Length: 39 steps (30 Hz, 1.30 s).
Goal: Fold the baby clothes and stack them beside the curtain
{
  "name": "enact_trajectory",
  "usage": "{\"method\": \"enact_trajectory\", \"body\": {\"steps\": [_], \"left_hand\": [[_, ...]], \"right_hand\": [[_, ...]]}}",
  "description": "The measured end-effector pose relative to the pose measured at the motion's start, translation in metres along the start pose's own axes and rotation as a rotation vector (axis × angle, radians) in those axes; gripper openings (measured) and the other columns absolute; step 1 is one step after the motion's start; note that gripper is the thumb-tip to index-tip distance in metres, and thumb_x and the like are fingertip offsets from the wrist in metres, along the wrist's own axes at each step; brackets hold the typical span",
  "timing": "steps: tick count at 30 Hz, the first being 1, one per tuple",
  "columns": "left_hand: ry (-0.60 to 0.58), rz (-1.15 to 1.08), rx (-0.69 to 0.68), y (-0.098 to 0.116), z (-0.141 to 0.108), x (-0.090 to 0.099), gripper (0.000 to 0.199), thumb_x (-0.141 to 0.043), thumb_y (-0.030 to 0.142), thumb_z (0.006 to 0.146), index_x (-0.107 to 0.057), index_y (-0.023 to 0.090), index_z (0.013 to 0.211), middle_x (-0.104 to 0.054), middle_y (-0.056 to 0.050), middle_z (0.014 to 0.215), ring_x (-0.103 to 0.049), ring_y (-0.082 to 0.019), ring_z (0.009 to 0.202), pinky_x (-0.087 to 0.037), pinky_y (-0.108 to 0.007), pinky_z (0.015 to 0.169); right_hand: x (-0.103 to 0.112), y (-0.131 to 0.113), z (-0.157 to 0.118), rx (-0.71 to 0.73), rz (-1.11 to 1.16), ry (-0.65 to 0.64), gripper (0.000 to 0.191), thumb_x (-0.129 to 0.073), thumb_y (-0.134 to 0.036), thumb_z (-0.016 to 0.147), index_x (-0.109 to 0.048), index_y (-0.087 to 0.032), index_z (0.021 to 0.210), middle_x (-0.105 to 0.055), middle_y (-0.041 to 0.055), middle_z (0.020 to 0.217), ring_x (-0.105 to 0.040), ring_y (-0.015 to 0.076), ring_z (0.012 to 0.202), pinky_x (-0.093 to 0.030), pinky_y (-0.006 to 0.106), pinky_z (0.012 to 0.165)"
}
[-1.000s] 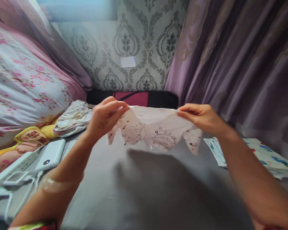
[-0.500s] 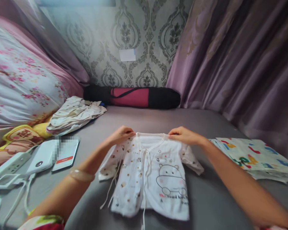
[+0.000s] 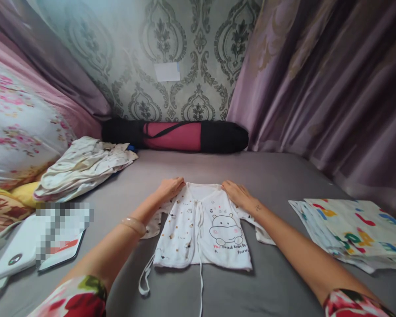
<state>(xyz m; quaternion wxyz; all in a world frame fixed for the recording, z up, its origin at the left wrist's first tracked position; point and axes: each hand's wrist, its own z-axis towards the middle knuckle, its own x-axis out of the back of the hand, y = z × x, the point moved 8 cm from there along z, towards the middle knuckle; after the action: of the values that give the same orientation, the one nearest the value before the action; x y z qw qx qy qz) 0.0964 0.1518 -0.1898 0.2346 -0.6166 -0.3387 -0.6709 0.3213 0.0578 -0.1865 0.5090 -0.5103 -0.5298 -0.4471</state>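
A white baby shirt (image 3: 181, 229) with tie strings and a hippo print lies face up on the grey bed sheet, its neckline pointing away from me. At its left shoulder as I see it, my left hand (image 3: 172, 187) is closed on the cloth, fingers bent. My right hand (image 3: 236, 193) grips the opposite shoulder in the same way; its fingertips are partly hidden. Both sleeves spread outward, partly beneath my wrists. One string trails toward me from the middle, and another loops out at the lower left.
Folded cloths with colourful prints (image 3: 356, 229) lie to the right. On the left are a crumpled cloth pile (image 3: 82, 165), a white power bank (image 3: 20, 246) with a cable, and a phone (image 3: 64, 251). A black and red long bag (image 3: 174, 135) lies along the wall.
Both hands have lowered the shirt onto the bed, where it now lies flatter. The right hand has come slightly inward, and the view has shifted a little.
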Motion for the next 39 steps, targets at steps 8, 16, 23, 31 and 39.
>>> {"method": "enact_trajectory", "body": {"steps": [8, 16, 23, 31, 39], "left_hand": [[0.01, 0.085, 0.027, -0.018, 0.037, 0.011, 0.031, -0.029, 0.037, 0.099, -0.056, 0.023, 0.099, -0.068, -0.008, 0.099, -0.064, -0.021, 0.089, -0.041, -0.026, 0.071], [-0.032, 0.068, 0.155, -0.024, 0.055, 0.014, 0.026, -0.034, 0.031, 0.097, -0.055, 0.02, 0.108, -0.063, -0.012, 0.11, -0.06, -0.024, 0.098, -0.042, -0.03, 0.078], [0.111, -0.045, 0.066, 0.052, 0.055, 0.023, 0.03, -0.047, 0.02, 0.089, -0.057, 0.023, 0.117, -0.056, -0.014, 0.12, -0.048, -0.029, 0.115, -0.037, -0.042, 0.094], [0.114, -0.243, 0.274, 0.103, 0.087, -0.02, 0.035, -0.046, 0.041, 0.092, -0.056, 0.016, 0.114, -0.059, -0.016, 0.115, -0.052, -0.03, 0.11, -0.04, -0.039, 0.09], [0.198, -0.257, 0.425, 0.092, 0.085, -0.028, 0.027, -0.039, 0.033, 0.094, -0.06, 0.018, 0.099, -0.061, -0.015, 0.111, -0.053, -0.03, 0.108, -0.039, -0.041, 0.088]], "right_hand": [[0.004, 0.01, 0.051, 0.008, -0.057, -0.036, 0.033, -0.026, -0.034, 0.103, -0.054, -0.019, 0.112, -0.06, 0.0127, 0.118, -0.061, 0.0247, 0.101, -0.04, 0.031, 0.079], [0.012, 0.045, 0.066, -0.23, 0.385, 0.059, 0.04, -0.042, -0.049, 0.096, -0.064, -0.017, 0.096, -0.068, 0.0098, 0.1, -0.061, 0.023, 0.091, -0.041, 0.027, 0.072], [-0.017, 0.093, 0.041, -0.422, 1.143, -0.221, 0.055, -0.033, -0.059, 0.095, -0.063, -0.014, 0.083, -0.063, 0.0061, 0.072, -0.051, 0.0108, 0.056, -0.04, 0.021, 0.051], [-0.011, 0.085, 0.043, -0.316, 0.902, -0.119, 0.042, -0.075, -0.053, 0.067, -0.068, -0.016, 0.085, -0.059, -0.0017, 0.061, -0.046, 0.0091, 0.051, -0.033, 0.02, 0.046], [0.007, 0.077, 0.02, -0.344, 1.038, -0.391, 0.043, -0.084, -0.05, 0.056, -0.068, -0.017, 0.08, -0.058, -0.003, 0.056, -0.043, 0.007, 0.046, -0.031, 0.019, 0.043]]}}
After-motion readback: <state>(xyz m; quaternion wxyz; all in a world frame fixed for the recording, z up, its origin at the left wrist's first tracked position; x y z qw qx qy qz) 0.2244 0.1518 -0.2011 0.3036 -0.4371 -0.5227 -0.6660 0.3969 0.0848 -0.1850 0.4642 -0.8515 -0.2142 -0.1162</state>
